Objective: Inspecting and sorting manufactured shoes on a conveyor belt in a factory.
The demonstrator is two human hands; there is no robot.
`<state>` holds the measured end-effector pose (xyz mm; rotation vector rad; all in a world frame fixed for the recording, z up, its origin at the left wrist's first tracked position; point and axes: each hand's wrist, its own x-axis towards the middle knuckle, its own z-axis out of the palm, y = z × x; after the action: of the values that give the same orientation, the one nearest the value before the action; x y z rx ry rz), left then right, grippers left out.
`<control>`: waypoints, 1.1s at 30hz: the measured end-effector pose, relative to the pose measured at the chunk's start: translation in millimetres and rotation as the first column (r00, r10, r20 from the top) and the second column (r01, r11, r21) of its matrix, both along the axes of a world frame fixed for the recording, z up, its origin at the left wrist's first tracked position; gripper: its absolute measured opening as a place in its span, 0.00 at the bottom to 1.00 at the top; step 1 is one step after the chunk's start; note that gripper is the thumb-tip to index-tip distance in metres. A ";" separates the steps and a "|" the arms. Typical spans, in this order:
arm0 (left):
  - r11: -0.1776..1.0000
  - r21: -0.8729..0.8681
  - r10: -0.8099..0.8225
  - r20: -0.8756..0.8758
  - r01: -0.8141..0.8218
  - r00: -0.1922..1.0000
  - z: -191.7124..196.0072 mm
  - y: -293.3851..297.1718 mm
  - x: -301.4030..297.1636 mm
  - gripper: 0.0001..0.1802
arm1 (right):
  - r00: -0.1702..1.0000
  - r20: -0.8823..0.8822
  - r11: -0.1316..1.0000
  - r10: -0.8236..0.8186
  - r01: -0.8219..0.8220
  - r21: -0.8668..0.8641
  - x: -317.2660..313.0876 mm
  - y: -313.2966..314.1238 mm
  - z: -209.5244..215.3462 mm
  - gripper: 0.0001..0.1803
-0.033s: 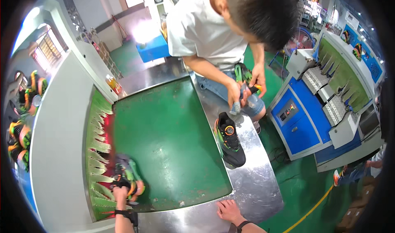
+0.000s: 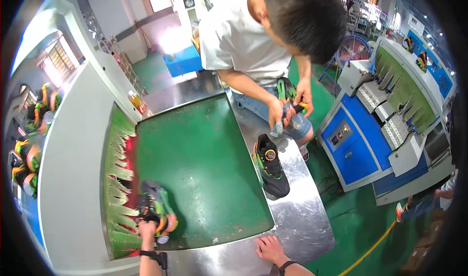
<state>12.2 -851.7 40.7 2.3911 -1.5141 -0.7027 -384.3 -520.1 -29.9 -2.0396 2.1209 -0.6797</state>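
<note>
My left hand (image 2: 147, 229) is closed on a black sneaker (image 2: 155, 205) with green and orange parts. It holds the sneaker over the left side of a flat green surface (image 2: 200, 164), close to a frayed green strip curtain (image 2: 114, 178); motion blurs the shoe somewhat. My right hand (image 2: 269, 249) lies palm down with fingers spread on the metal ledge (image 2: 304, 212) at the near corner, holding nothing. Farther along this ledge another black sneaker (image 2: 273, 171) with an orange-ringed dial rests upright, its toe toward me.
Across the ledge a person in a white shirt (image 2: 234, 47) bends over a green-and-black shoe (image 2: 286, 88) in their hands. A pale machine housing (image 2: 73, 178) borders the left, red glow behind its curtain. A blue-and-white machine (image 2: 348, 151) and a fan (image 2: 353, 51) stand right.
My left hand and its sneaker have shifted slightly right, away from the strip curtain. My right hand stays on the ledge. The whole view has moved a little.
</note>
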 end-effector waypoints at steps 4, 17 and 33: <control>0.986 -0.073 -0.165 -0.245 0.151 0.955 58.8 106.9 -95.8 0.16 | 0.998 0.062 0.999 -0.030 0.030 -0.010 4.4 2.2 2.1 0.19; 0.855 0.219 -0.497 0.085 0.470 0.864 71.1 407.6 -261.2 0.14 | 0.155 0.821 0.822 -0.549 -0.076 0.564 -66.3 111.4 62.9 0.37; 0.917 -0.141 -0.399 -0.305 0.374 0.865 43.6 432.1 -178.0 0.42 | 0.799 0.579 0.976 -0.164 0.048 0.211 16.7 30.5 124.6 0.31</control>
<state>-165.9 -419.6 84.4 1.8066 -1.8433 -1.0439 -367.6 -489.6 94.8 -1.3650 1.8379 -0.9442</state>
